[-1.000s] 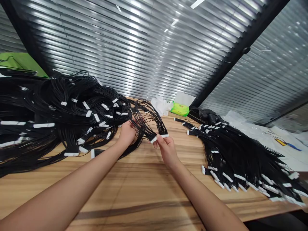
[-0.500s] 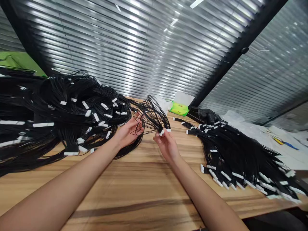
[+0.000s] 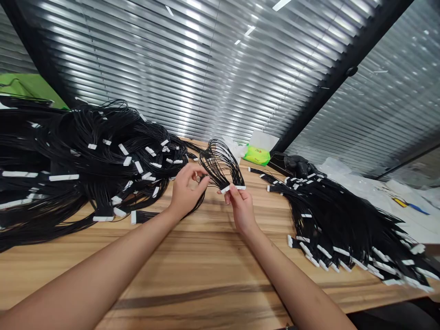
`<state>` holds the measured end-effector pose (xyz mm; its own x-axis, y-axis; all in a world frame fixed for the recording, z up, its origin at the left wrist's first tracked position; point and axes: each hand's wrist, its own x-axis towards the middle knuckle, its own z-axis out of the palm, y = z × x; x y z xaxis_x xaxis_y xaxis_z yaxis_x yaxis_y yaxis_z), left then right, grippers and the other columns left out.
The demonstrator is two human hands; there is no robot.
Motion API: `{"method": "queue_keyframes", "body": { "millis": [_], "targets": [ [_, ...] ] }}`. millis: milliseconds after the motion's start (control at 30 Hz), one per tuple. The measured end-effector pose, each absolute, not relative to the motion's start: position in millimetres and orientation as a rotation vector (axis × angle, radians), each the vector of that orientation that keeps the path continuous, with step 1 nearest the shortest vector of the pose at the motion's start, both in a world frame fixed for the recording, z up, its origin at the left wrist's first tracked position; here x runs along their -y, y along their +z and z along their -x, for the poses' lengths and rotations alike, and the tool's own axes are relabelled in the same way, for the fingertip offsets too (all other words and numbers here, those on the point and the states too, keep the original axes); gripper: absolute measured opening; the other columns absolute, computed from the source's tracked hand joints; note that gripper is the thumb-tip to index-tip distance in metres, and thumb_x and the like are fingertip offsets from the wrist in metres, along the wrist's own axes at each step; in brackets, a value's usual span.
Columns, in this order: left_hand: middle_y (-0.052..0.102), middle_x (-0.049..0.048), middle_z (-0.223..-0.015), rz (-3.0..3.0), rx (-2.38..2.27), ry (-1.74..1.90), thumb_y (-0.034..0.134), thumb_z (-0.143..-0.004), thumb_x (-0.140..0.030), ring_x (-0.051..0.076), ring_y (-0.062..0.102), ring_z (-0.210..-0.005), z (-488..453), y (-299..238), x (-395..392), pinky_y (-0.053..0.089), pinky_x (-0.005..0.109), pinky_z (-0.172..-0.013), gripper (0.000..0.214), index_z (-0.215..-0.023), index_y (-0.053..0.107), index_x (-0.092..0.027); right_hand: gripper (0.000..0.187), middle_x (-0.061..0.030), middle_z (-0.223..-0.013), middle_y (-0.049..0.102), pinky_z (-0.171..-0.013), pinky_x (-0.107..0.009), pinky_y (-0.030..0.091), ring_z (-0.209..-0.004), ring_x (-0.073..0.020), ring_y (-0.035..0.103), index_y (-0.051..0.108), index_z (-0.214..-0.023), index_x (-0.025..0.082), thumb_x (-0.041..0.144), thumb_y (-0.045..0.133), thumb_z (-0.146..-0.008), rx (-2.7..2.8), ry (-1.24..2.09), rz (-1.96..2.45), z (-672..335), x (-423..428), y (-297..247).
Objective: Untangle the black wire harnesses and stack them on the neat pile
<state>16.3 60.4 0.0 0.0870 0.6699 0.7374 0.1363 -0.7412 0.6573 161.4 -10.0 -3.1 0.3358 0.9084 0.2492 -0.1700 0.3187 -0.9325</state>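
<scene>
My right hand (image 3: 242, 206) is closed on the white connectors (image 3: 237, 188) of a wire harness, thumb on top. Black wires (image 3: 220, 158) rise from these connectors and arch over in a loose loop above the table. To their left, my left hand (image 3: 188, 185) has thumb and forefinger pinched at the edge of the wires, seemingly on a few thin strands. Below this hand, more black wires (image 3: 195, 206) droop toward the table. A further white connector (image 3: 134, 217) lies by my left forearm.
A large tangled heap of black harnesses (image 3: 85, 133) with white connectors covers the left of the wooden table (image 3: 192, 275). More harnesses (image 3: 337, 215) lie fanned out at the right. Behind are a green packet (image 3: 257, 155), clear plastic (image 3: 337, 169) and yellow-and-blue-handled pliers (image 3: 409, 204).
My left hand has drawn back from inside the wire loop and turned, its fingers now pinched. The connectors in my right hand have spread out into a flatter line.
</scene>
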Motion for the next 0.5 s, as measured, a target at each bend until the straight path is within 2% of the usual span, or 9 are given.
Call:
{"method": "queue_keyframes", "body": {
  "millis": [200,367,500],
  "targets": [
    [0.069,0.0001,-0.079,-2.200,-0.796,1.651,0.057,-0.085,-0.030,0.016,0.059,-0.078,-16.1,7.9,-51.6,0.040,0.032,-0.078,0.014,-0.076,0.062,-0.021,0.030,0.0010,-0.057,0.058,-0.059,-0.027,0.036,-0.050,-0.0106,0.038,0.063,-0.066,0.017,0.045,0.064,-0.078,0.961,0.812,0.989,-161.3,11.4,-0.8],
    [0.068,-0.0005,-0.075,-2.287,-0.855,1.640,0.056,-0.086,-0.030,0.017,0.058,-0.078,-14.6,7.0,-52.7,0.037,0.035,-0.080,0.018,-0.071,0.061,-0.020,0.030,0.0038,-0.051,0.049,-0.059,-0.027,0.035,-0.051,-0.0109,0.039,0.061,-0.063,0.017,0.043,0.063,-0.079,0.988,0.765,1.030,-162.4,11.8,-3.2],
    [0.068,-0.0007,-0.081,-2.313,-0.824,1.581,0.053,-0.088,-0.029,0.017,0.058,-0.083,-14.3,5.8,-54.0,0.035,0.036,-0.084,0.017,-0.075,0.062,-0.021,0.031,0.0027,-0.053,0.052,-0.059,-0.027,0.035,-0.051,-0.0112,0.039,0.061,-0.063,0.018,0.045,0.063,-0.078,0.984,0.769,1.045,-163.3,11.5,-2.6]
  ]
}}
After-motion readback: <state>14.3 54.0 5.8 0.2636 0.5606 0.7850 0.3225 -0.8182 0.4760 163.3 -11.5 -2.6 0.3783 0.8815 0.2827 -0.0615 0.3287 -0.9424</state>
